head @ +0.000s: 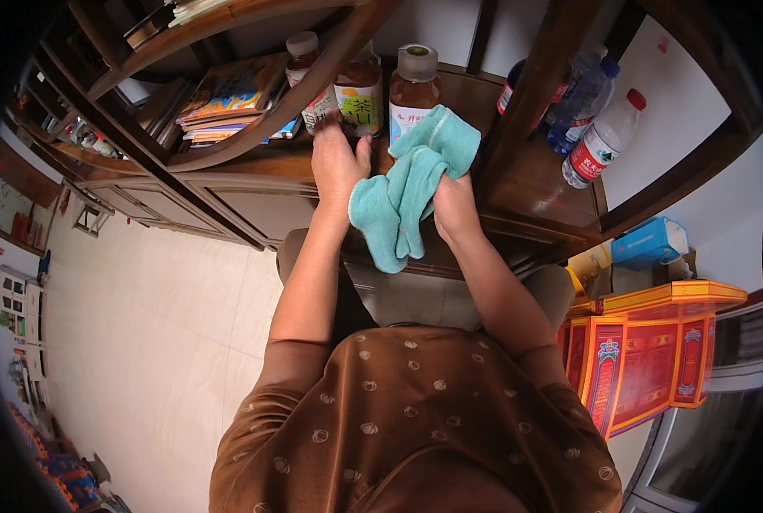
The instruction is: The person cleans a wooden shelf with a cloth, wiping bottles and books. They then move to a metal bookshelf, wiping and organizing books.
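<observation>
A turquoise cloth [407, 192] hangs bunched from my right hand [456, 204], which grips its right side. The cloth covers the lower part of a drink bottle [414, 90] with a white cap and a pale label. My left hand [339, 157] reaches up to the shelf edge, thumb spread from the fingers. Its fingertips overlap the label of a peach-drink bottle [320, 106]; whether they press on it is hard to see. Between these two stands a tea bottle [359, 96] with a yellow-green label. All three bottles are upright on the dark wooden shelf [285, 157].
A curved wooden bar [291, 96] crosses before the bottles, and a post [529, 90] rises at right. Stacked books [234, 90] lie left. A red-capped water bottle [606, 138] and a blue-capped bottle [583, 102] stand right. A red-and-gold cabinet [647, 359] is on the right.
</observation>
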Available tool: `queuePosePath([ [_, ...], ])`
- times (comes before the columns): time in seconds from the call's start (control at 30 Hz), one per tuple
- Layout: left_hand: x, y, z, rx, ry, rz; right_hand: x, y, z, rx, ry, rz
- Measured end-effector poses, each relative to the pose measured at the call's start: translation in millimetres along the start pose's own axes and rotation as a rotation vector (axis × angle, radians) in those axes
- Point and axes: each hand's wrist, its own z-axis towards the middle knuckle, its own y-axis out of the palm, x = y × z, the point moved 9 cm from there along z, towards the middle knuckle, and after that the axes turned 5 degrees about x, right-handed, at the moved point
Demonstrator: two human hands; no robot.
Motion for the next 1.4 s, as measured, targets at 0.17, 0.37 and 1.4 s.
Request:
queuePosePath([
  [0.17,-3,-2,-3,0.011,-0.010,-0.038,9,2,19,0.013,-0.012,-0.008],
  [0.37,-5,-5,-6,0.009,-0.064,-0.091,18,4,30,0.064,0.038,0.034],
  [1.4,144,167,-16,-0.807,-0.394,-1.267,-137,-144,-19,0.280,-0.310,0.215],
])
